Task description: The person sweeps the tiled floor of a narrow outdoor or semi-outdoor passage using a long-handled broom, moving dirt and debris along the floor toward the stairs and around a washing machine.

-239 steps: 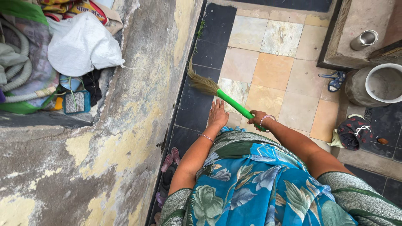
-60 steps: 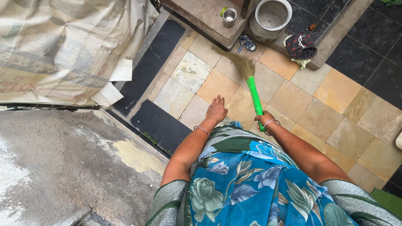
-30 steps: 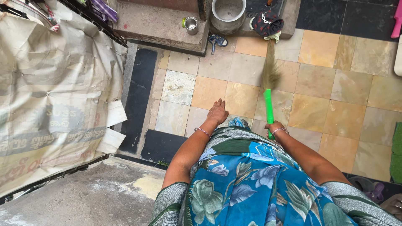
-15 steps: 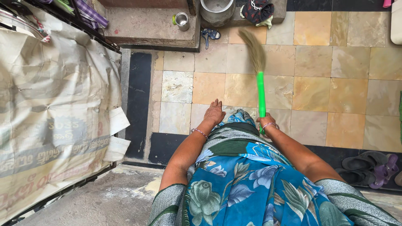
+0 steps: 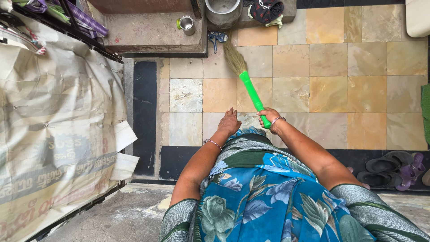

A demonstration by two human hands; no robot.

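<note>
Clenching my right hand (image 5: 268, 117) on the green handle's low end, I am angling the broom (image 5: 245, 78) toward eleven o'clock, its soft bristles on the floor tiles (image 5: 331, 62); it seems light and stiff-handled. My left hand (image 5: 229, 122) is hanging released.

L arm bent at elbow, forearm reaching fwd; left hand (image 5: 230, 122) flat, palm down, fingers together and extended, holding nothing. R arm extended fwd, angled inward to the left; right hand (image 5: 267, 117) fisted in a closed grip. Bangle on each wrist.
</note>
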